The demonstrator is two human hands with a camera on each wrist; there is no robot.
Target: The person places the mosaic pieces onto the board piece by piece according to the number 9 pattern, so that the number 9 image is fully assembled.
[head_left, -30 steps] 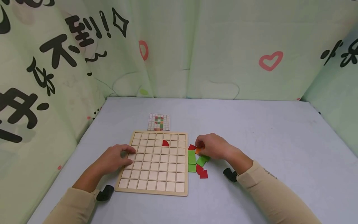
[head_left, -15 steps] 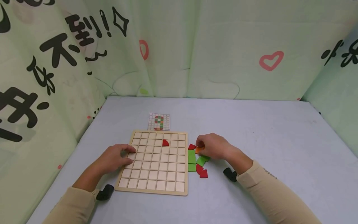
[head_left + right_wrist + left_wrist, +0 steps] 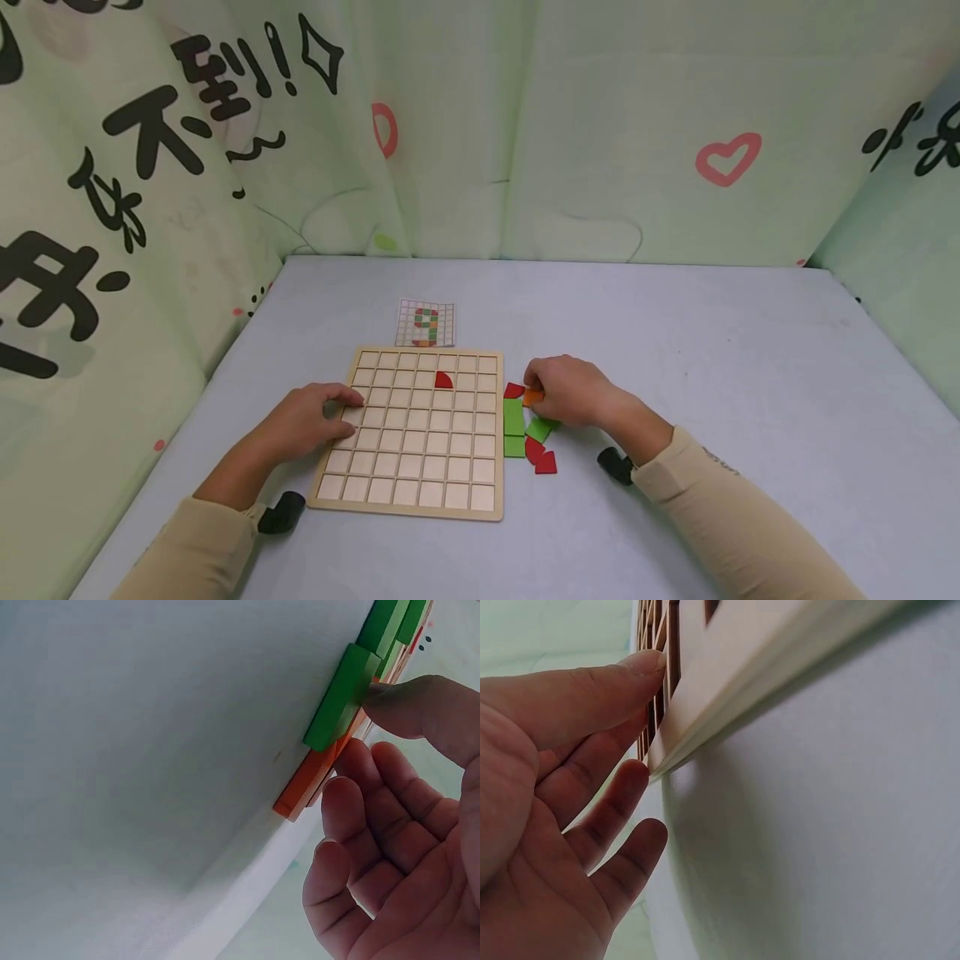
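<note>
A wooden grid board (image 3: pixel 405 512) lies on the table, with a red quarter-circle tile (image 3: pixel 444 381) in one cell of its upper part. At its left edge rests my left hand (image 3: pixel 300 423), thumb and forefinger extended onto the frame and the other fingers loose beside it. My right hand (image 3: pixel 567 392) is over the loose tiles right of the board. Its thumb and forefinger pinch an orange tile (image 3: pixel 533 397), seen low at the table in the right wrist view. A green tile (image 3: pixel 341 697) lies right by that thumb. The palm hides some pieces.
Several green tiles (image 3: pixel 513 417) lie along the board's right edge. More red tiles (image 3: pixel 546 463) are nearer the front, another red tile (image 3: pixel 513 390) by the fingers. A printed card (image 3: pixel 425 323) with a coloured pattern lies behind the board. Curtains (image 3: pixel 600 125) surround the table.
My right fingers have shifted slightly on the orange tile, and more of it shows. The left hand and the board stay in place; the whole head view has drifted a little.
</note>
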